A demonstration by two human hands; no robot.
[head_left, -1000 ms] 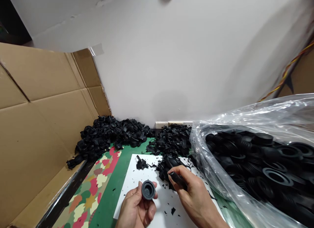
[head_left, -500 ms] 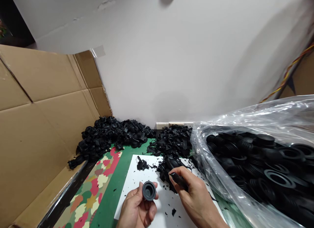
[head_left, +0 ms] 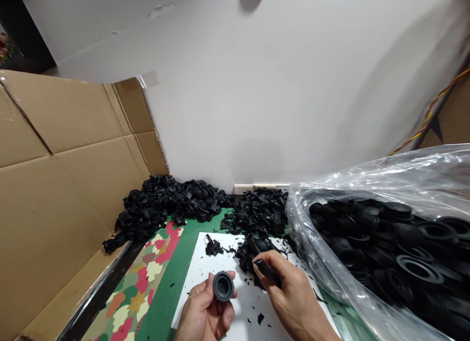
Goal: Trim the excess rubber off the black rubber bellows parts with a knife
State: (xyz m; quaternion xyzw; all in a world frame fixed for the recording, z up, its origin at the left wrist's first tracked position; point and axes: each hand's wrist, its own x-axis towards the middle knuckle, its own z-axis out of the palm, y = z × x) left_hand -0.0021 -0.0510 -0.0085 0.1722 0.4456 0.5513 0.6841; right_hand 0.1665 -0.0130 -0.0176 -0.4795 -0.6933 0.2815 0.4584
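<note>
My left hand [head_left: 207, 306] is closed around a black rubber bellows boot [head_left: 223, 286], its round, stepped opening facing up toward me. Thumb and fingers pinch it at the rim, and its lower part is hidden by the hand. To the right, my right hand [head_left: 293, 292] grips a dark, elongated piece [head_left: 268, 271] with a ragged tip; its exact kind is unclear. Just beyond that hand lie black rubber scraps [head_left: 245, 255] on a white sheet [head_left: 187, 287]. The two hands are apart, both above the sheet.
A clear plastic bag [head_left: 308, 243] full of black ribbed rubber boots [head_left: 370, 233] takes up the right side. Trimmed-looking boots [head_left: 165, 204] are heaped at the back left, beside a pile of shreds [head_left: 257, 208]. A cardboard panel [head_left: 73, 184] walls the left.
The view has shifted very slightly. Both hands keep the same hold and nearly the same place.
</note>
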